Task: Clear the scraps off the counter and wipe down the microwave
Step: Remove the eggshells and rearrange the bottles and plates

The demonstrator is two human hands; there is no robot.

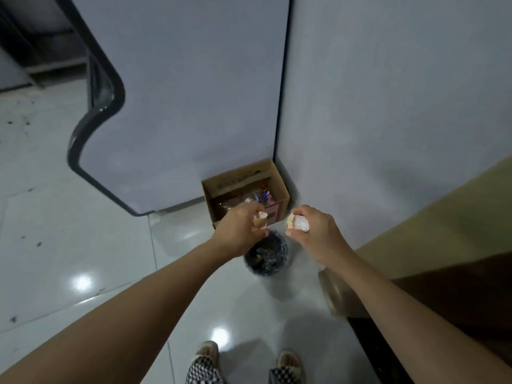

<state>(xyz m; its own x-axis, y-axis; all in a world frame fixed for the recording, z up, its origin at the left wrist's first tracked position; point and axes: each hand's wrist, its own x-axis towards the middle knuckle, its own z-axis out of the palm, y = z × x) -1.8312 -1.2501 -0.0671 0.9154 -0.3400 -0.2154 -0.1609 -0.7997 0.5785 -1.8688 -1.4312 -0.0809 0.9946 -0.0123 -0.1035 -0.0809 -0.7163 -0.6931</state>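
Both arms reached forward over a small dark bin standing on the glossy tiled floor. The left hand held a piece of eggshell pinched in its curled fingers. The right hand gripped a second, larger eggshell, white inside, between thumb and curled fingers. Both shells were held above the bin's far rim; the bin held dark, crumpled contents that could not be made out. Just beyond it an open cardboard box sat in the corner where a pale appliance door met the wall, holding small packets. Printing on the box's inner flap was too blurred to read. A counter edge ran along the right.
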